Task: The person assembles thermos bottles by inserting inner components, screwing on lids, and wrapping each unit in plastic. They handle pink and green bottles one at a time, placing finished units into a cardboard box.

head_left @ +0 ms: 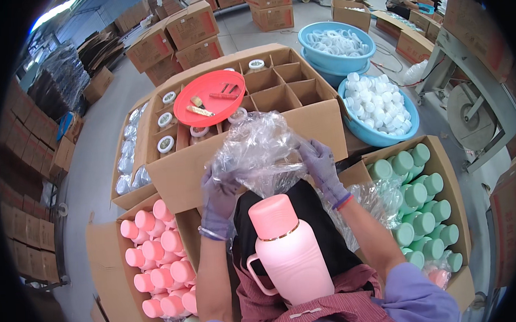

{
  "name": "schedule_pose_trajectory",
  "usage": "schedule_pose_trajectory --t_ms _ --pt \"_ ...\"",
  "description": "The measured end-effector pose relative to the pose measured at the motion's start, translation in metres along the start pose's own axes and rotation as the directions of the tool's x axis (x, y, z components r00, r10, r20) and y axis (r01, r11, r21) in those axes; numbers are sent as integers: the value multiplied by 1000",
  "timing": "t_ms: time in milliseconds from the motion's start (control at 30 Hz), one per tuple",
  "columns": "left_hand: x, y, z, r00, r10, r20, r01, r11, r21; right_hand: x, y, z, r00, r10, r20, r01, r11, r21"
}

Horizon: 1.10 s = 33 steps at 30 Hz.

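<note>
A pink flask with a handle [288, 252] stands upright on my lap, between my forearms. Above it I hold a crumpled clear plastic bag [260, 146] with both gloved hands. My left hand [219, 197] grips the bag's lower left edge. My right hand [321, 164] grips its right side. The bag hangs in front of a large divided cardboard box [302, 116].
A red round lid [209, 98] with small tools lies on the divided box, which holds a few wrapped flasks. A box of pink flasks [159, 263] sits at left, a box of green flasks [424, 208] at right. Blue basins hold white caps [376, 107] and rings [336, 42].
</note>
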<state>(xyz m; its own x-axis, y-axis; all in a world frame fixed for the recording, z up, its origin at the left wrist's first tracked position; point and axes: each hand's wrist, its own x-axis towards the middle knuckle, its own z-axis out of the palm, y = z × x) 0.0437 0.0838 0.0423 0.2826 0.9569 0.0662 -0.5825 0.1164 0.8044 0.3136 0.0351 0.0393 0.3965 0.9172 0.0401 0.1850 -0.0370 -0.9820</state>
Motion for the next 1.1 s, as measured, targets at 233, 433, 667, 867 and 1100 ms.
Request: schedule_pose_trajectory --t_ms 233,433,667,867,1100 --pt "-104 2 -40 966 -251 55 228 936 269 -37 45 17 999 1 -54 27 856 516" --pt "-180 -23 -67 985 106 135 -117 990 80 -137 11 -16 790 -611 43 610 778 -152" --pt "-171 -29 -79 999 13 48 -15 999 32 -137 -11 -4 714 -700 -7 699 714 -34" --pt "-274 9 -160 867 -314 386 -405 6 914 -260 65 -64 671 -658 343 739 633 -231" --pt "-223 47 5 919 -391 -55 243 451 859 -360 41 -173 822 -314 476 497 804 -327"
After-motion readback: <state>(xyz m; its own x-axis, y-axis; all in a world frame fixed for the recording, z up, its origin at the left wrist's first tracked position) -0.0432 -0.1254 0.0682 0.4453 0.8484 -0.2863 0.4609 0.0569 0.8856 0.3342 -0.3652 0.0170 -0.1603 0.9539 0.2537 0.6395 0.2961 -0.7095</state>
